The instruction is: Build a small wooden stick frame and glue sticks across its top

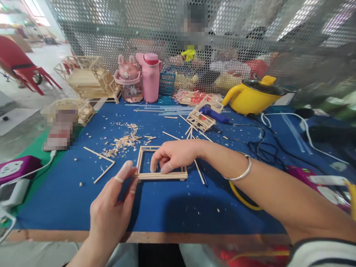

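Note:
A rectangular wooden stick frame (161,176) lies on the blue table mat in front of me. My left hand (112,204) pinches its near left corner between thumb and fingers. Reaching across from the right, my right hand (178,154) has its fingers curled down at the front bar, inside the rectangle; some fingertips are hidden. Left of the frame is an L-shaped pair of joined sticks (112,162). Behind my right wrist, loose sticks (198,170) lie partly covered by the arm.
Offcuts (125,142) are heaped at the mid left. Further back are a glue gun (214,114) on a small stick structure, clear glue sticks (161,109), a pink bottle (151,79) and a yellow pot (250,98). Stick models (89,79) stand back left; black cables (267,146) lie right.

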`<move>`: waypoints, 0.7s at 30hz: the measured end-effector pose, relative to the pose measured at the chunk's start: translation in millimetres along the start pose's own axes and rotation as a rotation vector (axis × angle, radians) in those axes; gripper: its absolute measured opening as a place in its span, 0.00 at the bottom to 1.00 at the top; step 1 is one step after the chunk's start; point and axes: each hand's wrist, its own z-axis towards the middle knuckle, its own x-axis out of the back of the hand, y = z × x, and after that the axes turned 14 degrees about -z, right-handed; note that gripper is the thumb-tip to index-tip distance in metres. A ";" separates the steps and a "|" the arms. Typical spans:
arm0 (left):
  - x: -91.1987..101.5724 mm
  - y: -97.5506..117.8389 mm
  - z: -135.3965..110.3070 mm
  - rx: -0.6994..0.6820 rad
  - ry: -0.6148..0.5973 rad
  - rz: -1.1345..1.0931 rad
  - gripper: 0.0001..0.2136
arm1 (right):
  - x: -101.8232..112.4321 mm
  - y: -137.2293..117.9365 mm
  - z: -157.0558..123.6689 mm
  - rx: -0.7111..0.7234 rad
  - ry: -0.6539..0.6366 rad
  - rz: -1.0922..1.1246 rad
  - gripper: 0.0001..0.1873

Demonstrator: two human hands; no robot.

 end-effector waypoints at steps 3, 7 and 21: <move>-1.2 -0.9 -2.3 0.061 0.023 -0.015 0.24 | 2.4 3.2 0.9 0.017 -0.035 0.039 0.14; -3.6 -4.3 -5.2 0.182 0.041 -0.106 0.26 | 2.5 5.0 2.2 0.051 -0.067 0.053 0.14; -5.2 -8.0 0.4 0.458 -0.118 -0.361 0.29 | -7.3 -18.4 -16.3 0.042 0.151 -0.262 0.22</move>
